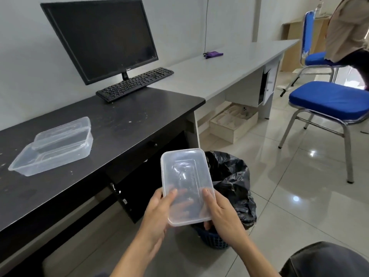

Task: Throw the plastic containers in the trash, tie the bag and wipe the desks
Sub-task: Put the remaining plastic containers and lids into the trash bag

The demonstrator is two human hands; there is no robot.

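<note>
Two hands, the left hand (157,212) and right hand (223,214), hold one clear plastic container (185,176) by its near end, fingers (171,195) curled round the rim, just above the trash bin (235,176). It looks light, thin, slightly flexible and smooth, so an edge grip suits it. More containers (54,144) lie on the black table (129,126), left of the bin. The monitor (103,37) logo, beyond the bin, is unreadable.

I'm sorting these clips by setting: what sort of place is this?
Most likely an office or computer room: a monitor and keyboard sit where a black desk meets a long grey desk, and blue-cushioned chairs stand nearby.
</note>
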